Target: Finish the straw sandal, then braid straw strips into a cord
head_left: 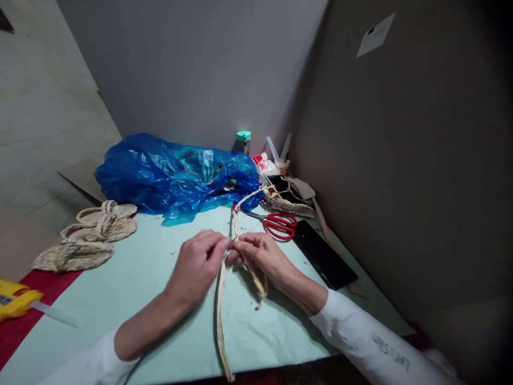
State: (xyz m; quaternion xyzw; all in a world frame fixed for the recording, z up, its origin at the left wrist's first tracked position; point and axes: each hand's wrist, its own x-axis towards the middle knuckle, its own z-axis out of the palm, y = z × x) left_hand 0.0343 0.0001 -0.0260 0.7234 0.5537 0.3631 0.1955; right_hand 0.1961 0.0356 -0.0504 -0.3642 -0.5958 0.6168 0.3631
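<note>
My left hand (198,266) and my right hand (262,255) meet at the middle of the pale green table top (132,289). Both pinch pale straw strands (222,299) that join into a thin braid (234,224). The braid runs away from me toward a red tie near the blue plastic bag (172,176). Loose strand ends hang down past the table's front edge, and another curls under my right hand. Both wrists wear white sleeves.
Red-handled scissors (280,224) and a black phone (324,255) lie right of my hands. Woven straw sandals (88,235) sit at the left, a yellow glue gun (16,299) at the far left. Bottles and straw scraps (280,187) crowd the back corner by the grey wall.
</note>
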